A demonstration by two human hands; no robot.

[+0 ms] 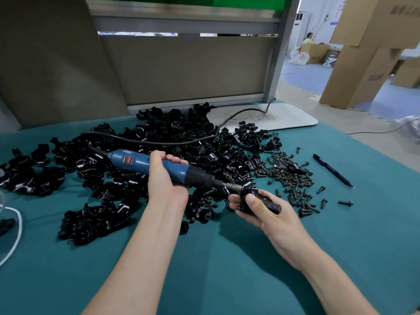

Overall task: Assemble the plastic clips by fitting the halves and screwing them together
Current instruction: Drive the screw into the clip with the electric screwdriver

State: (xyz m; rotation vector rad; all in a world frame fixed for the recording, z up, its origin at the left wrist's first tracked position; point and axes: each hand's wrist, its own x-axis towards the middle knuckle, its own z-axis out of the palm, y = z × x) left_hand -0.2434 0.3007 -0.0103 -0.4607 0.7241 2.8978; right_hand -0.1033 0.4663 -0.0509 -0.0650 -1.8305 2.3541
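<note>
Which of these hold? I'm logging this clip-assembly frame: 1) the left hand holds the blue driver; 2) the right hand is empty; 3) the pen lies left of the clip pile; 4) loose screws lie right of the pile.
1. The left hand holds the blue driver: true.
2. The right hand is empty: false, it grips a black clip at the driver's tip.
3. The pen lies left of the clip pile: false, it lies right.
4. Loose screws lie right of the pile: true.
</note>
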